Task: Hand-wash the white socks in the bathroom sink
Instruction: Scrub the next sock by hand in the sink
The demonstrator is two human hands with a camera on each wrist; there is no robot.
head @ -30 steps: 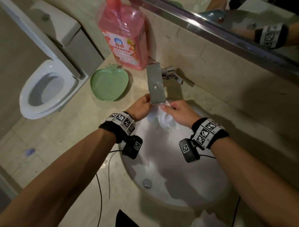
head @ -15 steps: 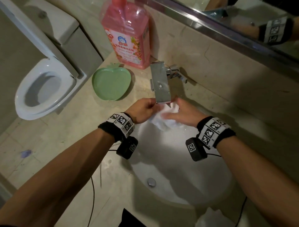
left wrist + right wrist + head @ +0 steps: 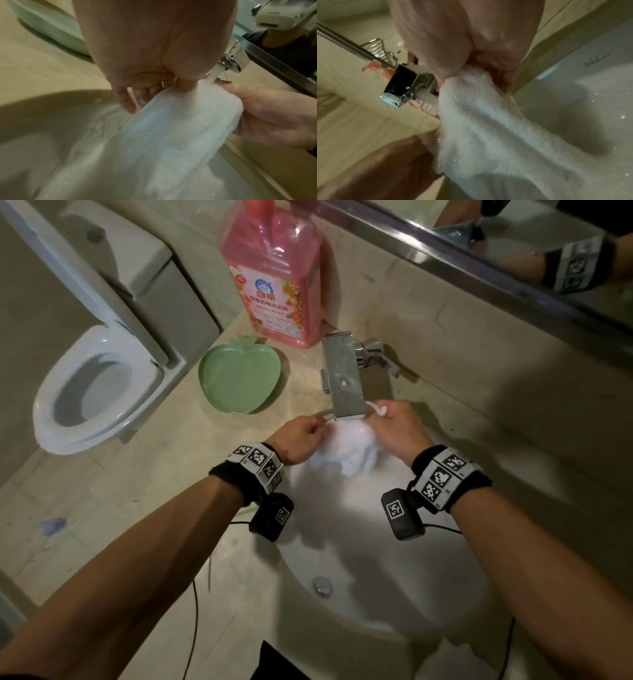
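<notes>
Holding a white sock [image 3: 346, 448] stretched between both hands under the chrome faucet [image 3: 344, 381], a person works over the white bathroom sink [image 3: 394, 594]. The left hand [image 3: 303, 440] pinches one edge of the fabric with curled fingers [image 3: 125, 102], while the right hand [image 3: 397, 429] has its fingers closed around the opposite edge, a bit of white cloth showing above its knuckles. Seen from the left wrist, a stream of water [image 3: 215, 73] runs from the spout straight onto the top of the sock, and the wet fabric hangs down from the two grips into the basin. The right wrist view shows the sock bunched at the heel of the right palm and draping toward the bowl, with the spout just beside it. A metal drain stopper [image 3: 322, 585] sits in the bowl nearer the camera. On the beige stone counter [image 3: 137, 508] to the left of the faucet rest a green apple-shaped dish [image 3: 239, 378] and, behind it against the wall, a large pink detergent bottle [image 3: 274, 275]. A white toilet [image 3: 92, 385] with its lid raised stands beyond the counter's left end. Both wrists carry black bands with printed marker squares.
</notes>
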